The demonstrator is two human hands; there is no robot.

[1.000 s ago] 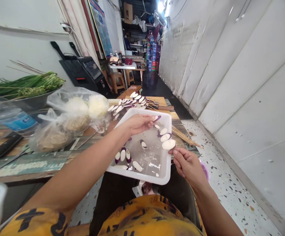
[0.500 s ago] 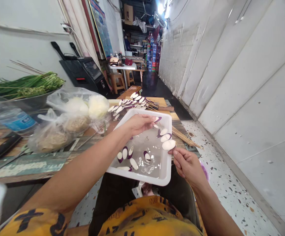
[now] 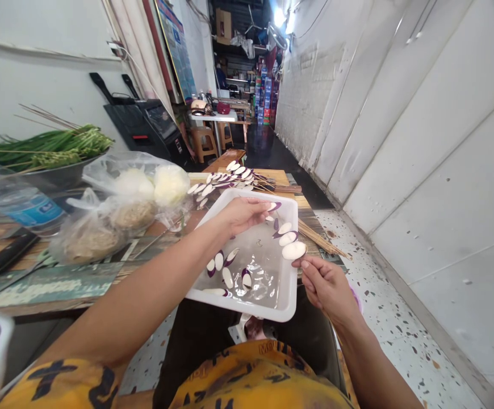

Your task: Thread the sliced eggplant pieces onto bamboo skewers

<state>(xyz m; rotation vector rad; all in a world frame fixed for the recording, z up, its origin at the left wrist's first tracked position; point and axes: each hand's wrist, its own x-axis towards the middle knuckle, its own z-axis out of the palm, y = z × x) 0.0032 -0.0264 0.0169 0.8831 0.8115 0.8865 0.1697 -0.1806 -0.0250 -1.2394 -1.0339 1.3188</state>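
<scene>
Left hand (image 3: 245, 216) pinching white, purple-edged oval slice (image 3: 274, 207) | right hand (image 3: 329, 285) pinching near end of skewered row of similar slices (image 3: 288, 238) | overhard push may split slice

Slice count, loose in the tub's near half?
6 visible: three slices beside the left forearm, one just nearer, one by the tub's near rim, one rightmost. The forearm may hide more.

In tub (image 3: 288, 301): loose eggplant slices (image 3: 227, 277). Behind it, on bench (image 3: 80, 283): skewered slices (image 3: 207, 190). Right of tub: skewers (image 3: 321, 240). Left: bags (image 3: 91, 241), then knife (image 3: 8, 257); greens (image 3: 55, 150) in bowl (image 3: 62, 177) behind bags.
</scene>
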